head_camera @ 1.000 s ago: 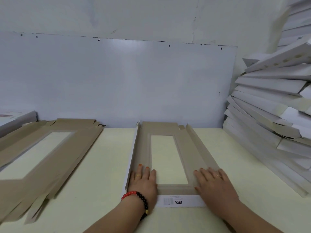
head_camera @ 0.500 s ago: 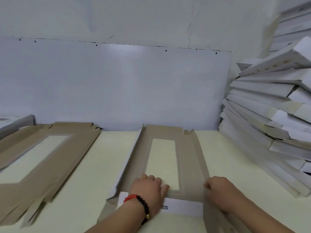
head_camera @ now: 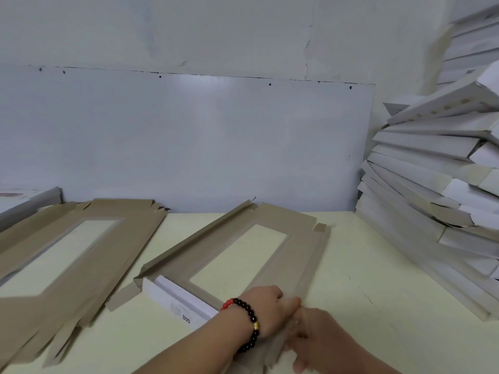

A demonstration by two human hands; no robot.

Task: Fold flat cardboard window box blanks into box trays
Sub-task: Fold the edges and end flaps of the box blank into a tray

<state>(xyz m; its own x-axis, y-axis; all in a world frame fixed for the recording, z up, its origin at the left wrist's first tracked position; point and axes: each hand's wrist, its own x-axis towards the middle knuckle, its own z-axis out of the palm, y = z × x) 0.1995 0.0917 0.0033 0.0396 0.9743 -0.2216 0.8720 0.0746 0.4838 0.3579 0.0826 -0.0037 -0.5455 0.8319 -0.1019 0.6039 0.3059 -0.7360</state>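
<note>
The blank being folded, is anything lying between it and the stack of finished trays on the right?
Nothing visible: only bare table lies between the blank and the stacked trays. Both hands, left and right, are at its near corner.

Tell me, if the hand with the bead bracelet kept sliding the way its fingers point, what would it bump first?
Probably the right hand: the left hand points rightward along the box blank, and they look already touching there, though blur hides the contact.

Brown window box blank (head_camera: 237, 255), lying angled, left flap raised
</note>
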